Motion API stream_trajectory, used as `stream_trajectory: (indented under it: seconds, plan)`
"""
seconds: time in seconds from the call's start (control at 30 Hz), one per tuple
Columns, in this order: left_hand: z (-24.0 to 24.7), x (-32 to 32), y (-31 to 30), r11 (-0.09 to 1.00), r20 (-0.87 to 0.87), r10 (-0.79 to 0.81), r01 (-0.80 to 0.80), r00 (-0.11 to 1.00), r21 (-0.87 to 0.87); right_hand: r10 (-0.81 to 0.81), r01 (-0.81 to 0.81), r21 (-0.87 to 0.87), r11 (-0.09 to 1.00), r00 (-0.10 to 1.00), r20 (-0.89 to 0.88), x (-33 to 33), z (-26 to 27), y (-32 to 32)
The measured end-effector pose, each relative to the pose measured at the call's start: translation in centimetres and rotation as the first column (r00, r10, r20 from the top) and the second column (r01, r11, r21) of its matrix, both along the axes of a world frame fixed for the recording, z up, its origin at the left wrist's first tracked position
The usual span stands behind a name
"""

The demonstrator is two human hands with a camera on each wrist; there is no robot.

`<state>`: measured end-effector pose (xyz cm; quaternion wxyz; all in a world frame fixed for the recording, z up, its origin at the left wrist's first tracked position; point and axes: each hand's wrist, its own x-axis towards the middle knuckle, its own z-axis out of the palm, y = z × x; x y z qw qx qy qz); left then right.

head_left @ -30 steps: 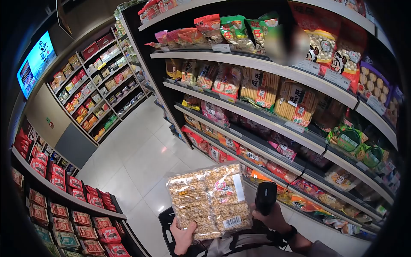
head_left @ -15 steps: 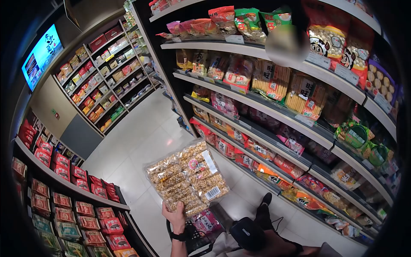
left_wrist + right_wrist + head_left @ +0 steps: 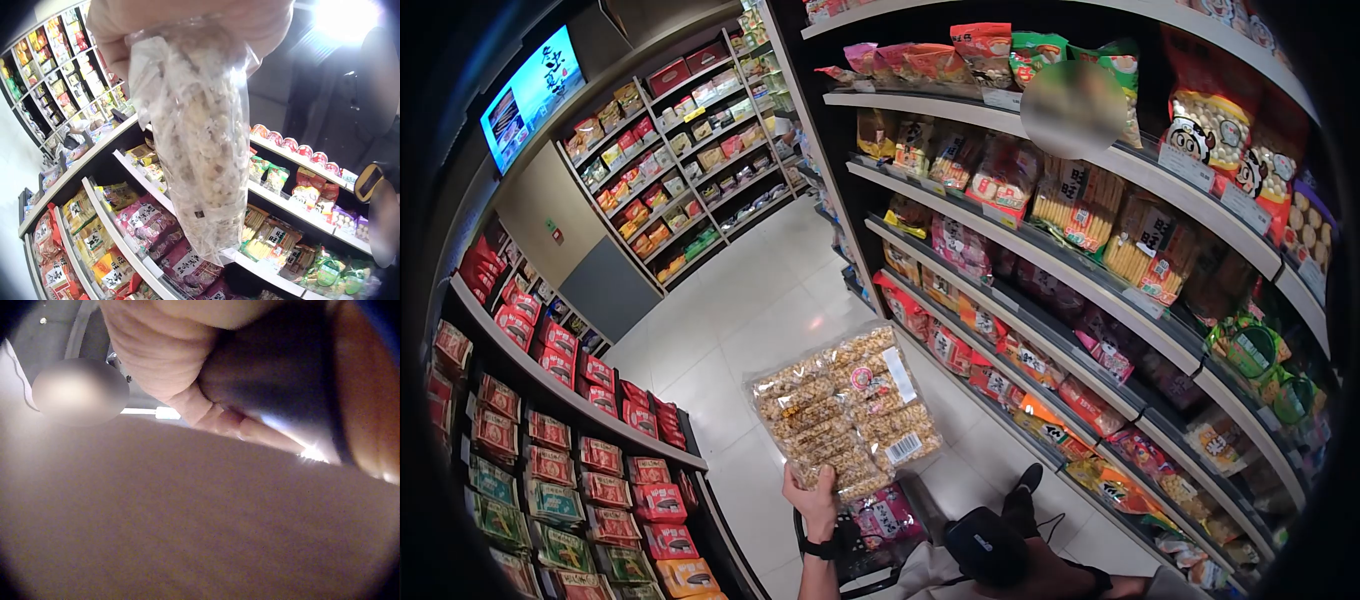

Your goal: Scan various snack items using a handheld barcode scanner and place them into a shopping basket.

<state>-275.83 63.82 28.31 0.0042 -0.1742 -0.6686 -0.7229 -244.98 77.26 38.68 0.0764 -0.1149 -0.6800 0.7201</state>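
Note:
In the head view, the left hand point(image 3: 812, 503) pinches the lower left corner of a clear pack of grain bars point(image 3: 830, 410), thumb on the near face. The pack is tilted, its white label and barcode facing up. Seen from the left wrist, the fingers point(image 3: 200, 19) grip one end of the pack point(image 3: 203, 137), which hangs edge-on. A black handheld device point(image 3: 983, 545) is low in the head view, hiding most of the right hand. From the right wrist, the right hand point(image 3: 181, 356) is curled round this dark device point(image 3: 275, 375).
Snack shelves point(image 3: 1040, 235) rise along the right, with red packets point(image 3: 662, 502) stacked on shelves at the left. Below the pack, a dark basket holds a pink packet point(image 3: 885, 515). A shoe point(image 3: 1030, 478) is on the tiled floor point(image 3: 745, 345), near the right shelves.
The left hand and pack have moved left and the pack has tilted. The right hand has dropped away from the pack's side with the device. The basket's pink packet has come into view.

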Motion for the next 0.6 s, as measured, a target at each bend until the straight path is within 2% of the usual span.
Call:
stream_trajectory:
  seconds: [0.17, 0.23, 0.33, 0.6]
  plan:
    - [0.6, 0.0, 0.3, 1.0, -0.067, 0.025, -0.026, 0.997, -0.014, -0.02, 0.02, 0.011, 1.0, 0.999, 0.039, 0.1, 1.4, 0.5]
    - [0.4, -0.4, 0.2, 0.999, -0.072, 0.024, -0.025, 0.997, -0.019, -0.099, 0.099, -0.011, 0.995, 0.994, 0.043, -0.2, 2.4, 0.4]
    - [0.2, -0.6, 0.2, 1.0, -0.057, 0.018, -0.019, 0.998, -0.018, -0.092, 0.091, 0.033, 0.995, 0.995, 0.039, -0.2, 2.4, 0.4]
    - [1.1, -0.2, 1.1, 1.0, -0.046, 0.014, -0.015, 0.999, -0.023, -0.108, 0.107, 0.014, 0.994, 0.993, 0.05, -0.1, 2.4, 0.5]
